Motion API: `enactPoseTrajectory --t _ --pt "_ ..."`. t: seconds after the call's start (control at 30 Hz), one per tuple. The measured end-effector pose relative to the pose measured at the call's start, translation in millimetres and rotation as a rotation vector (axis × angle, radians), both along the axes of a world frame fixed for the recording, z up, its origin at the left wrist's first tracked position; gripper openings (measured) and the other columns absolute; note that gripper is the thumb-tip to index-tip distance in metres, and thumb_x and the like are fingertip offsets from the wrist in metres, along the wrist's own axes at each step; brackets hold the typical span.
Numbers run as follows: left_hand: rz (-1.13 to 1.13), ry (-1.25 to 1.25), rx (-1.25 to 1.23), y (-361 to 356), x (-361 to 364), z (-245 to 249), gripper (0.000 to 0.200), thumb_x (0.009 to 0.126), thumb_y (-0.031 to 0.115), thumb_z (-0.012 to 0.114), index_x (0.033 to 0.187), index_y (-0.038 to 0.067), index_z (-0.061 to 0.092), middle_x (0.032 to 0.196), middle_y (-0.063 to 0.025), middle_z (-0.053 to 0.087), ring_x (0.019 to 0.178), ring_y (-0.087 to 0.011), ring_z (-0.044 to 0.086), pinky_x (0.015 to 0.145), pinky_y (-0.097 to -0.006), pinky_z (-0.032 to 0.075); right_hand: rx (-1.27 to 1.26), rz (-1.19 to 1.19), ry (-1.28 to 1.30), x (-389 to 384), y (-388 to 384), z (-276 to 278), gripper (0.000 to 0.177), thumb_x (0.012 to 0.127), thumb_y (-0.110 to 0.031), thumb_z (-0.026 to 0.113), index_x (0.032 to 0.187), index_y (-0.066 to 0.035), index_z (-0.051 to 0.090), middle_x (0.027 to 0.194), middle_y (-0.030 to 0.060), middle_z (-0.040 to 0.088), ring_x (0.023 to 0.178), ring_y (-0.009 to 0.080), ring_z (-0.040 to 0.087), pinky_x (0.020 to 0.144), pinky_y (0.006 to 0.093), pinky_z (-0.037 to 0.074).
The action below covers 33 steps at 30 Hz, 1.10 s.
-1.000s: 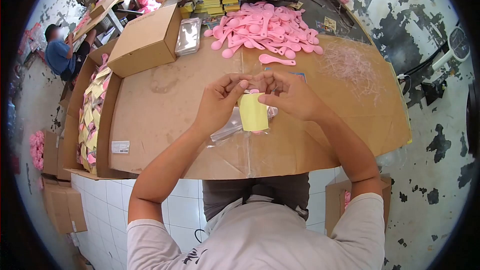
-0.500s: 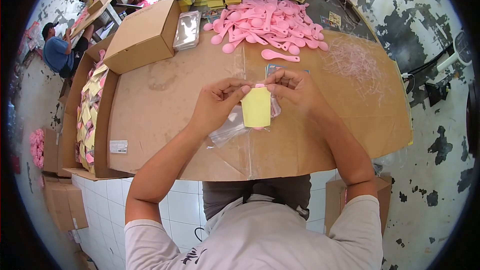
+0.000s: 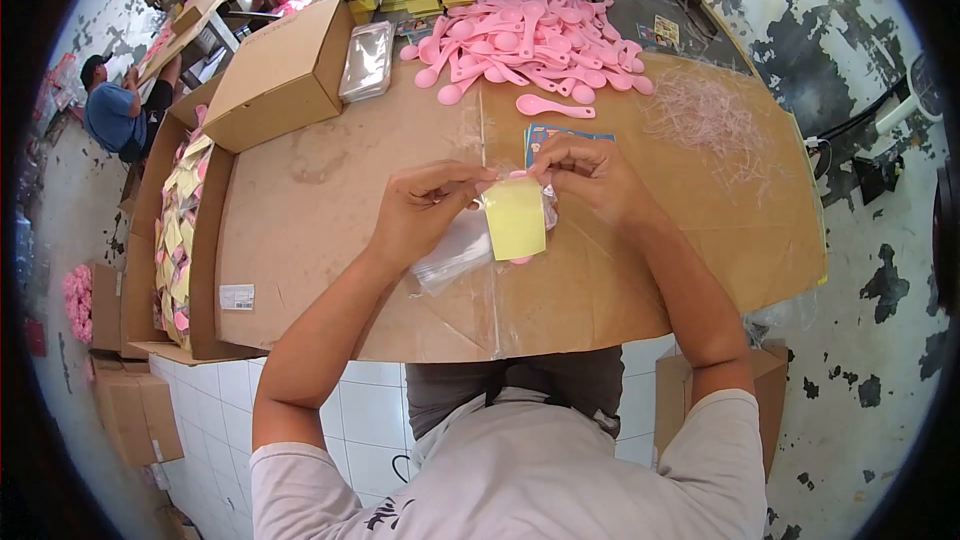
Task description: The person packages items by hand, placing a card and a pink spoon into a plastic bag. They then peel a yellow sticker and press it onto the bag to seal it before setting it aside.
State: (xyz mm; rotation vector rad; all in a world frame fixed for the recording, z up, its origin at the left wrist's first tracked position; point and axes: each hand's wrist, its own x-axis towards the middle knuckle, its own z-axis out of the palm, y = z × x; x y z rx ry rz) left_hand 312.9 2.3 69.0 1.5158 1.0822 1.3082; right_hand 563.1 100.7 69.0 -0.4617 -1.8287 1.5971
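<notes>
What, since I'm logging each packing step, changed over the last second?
The left hand and right hand, both pinching the top of the yellow-carded packet, lowered it slightly toward the person. Nothing was let go. The pink spoons and cardboard box stayed put.

Bright even daylight, soft shadows, strong fisheye distortion w/ black vignette, sharp centre

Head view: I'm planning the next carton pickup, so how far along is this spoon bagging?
Done: the open carton on the left holds many yellow-carded packets. In hand: the left hand and right hand pinch one packet at its top. Remaining: a big pile of loose pink spoons, one spoon lying apart, and clear bags under the hands.
</notes>
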Motion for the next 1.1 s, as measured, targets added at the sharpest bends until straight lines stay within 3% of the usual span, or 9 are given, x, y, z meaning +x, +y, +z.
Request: enactPoseTrajectory --t 0.23,0.47,0.57,0.77,1.1 --pt "-0.029 -0.068 -0.064 -3 3 8 0.017 0.096 0.0 0.065 0.109 -0.004 0.075 0.107 -0.0104 0.074 0.091 -0.0131 0.067 0.08 -0.0279 0.056 -0.024 -0.027 -0.051 3 -2 5 0.012 0.099 -0.004 0.065 0.106 0.001 0.072 0.097 0.0029 0.069 0.088 0.0098 0.064 0.082 0.0271 0.053" --pt "0.028 -0.056 -0.186 -1 5 5 0.016 0.097 0.006 0.069 0.107 -0.004 0.076 0.101 -0.0083 0.075 0.084 -0.0111 0.068 0.073 -0.0262 0.056 -0.074 -0.037 -0.098 1 -7 5 0.014 0.097 -0.009 0.07 0.107 0.001 0.071 0.098 0.0037 0.071 0.092 0.0106 0.066 0.082 0.0269 0.054" --pt "0.037 -0.061 -0.273 0 2 0 0.017 0.095 0.005 0.071 0.11 -0.002 0.075 0.099 -0.0077 0.075 0.083 -0.0097 0.068 0.07 -0.0243 0.057 -0.096 -0.028 -0.106 1 -5 2 0.016 0.096 -0.008 0.071 0.109 0.001 0.07 0.099 0.0045 0.071 0.093 0.0109 0.066 0.082 0.0271 0.054" --pt "-0.034 -0.182 -0.222 0 4 1 0.035 0.093 0.003 0.073 0.127 -0.002 0.066 0.103 -0.0079 0.073 0.083 -0.0092 0.069 0.069 -0.0233 0.057 -0.137 -0.025 -0.124 2 -6 5 0.019 0.097 -0.008 0.071 0.112 0.002 0.068 0.101 0.0055 0.071 0.094 0.0117 0.067 0.083 0.0279 0.055" --pt "-0.051 -0.194 -0.224 2 1 2 0.037 0.094 0.004 0.073 0.129 -0.002 0.064 0.105 -0.0081 0.073 0.086 -0.0099 0.069 0.071 -0.0233 0.057 -0.053 -0.043 -0.101 -1 -10 0 0.028 0.096 -0.006 0.07 0.122 0.003 0.062 0.108 0.0061 0.068 0.098 0.0123 0.065 0.088 0.0298 0.053"
